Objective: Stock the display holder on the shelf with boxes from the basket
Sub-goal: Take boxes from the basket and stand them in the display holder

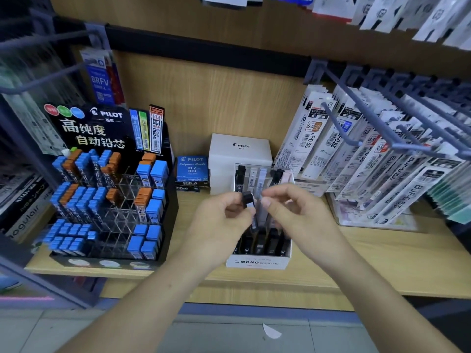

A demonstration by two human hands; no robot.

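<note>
A white display holder (257, 262) marked MONO graph MG stands on the wooden shelf (382, 250), with slim dark and pale boxes upright in its tiers. My left hand (224, 217) pinches a small black box (249, 202) above the holder's middle. My right hand (293, 210) is close beside it, fingers curled, thumb and forefinger at the box's right edge. Whether the right hand grips the box is unclear. No basket is in view.
A black PILOT lead display (109, 189) with blue and orange cases fills the shelf's left. A white PILOT box (239, 149) and a blue box (192, 169) sit behind. Hanging refill packs (369, 159) on hooks crowd the right.
</note>
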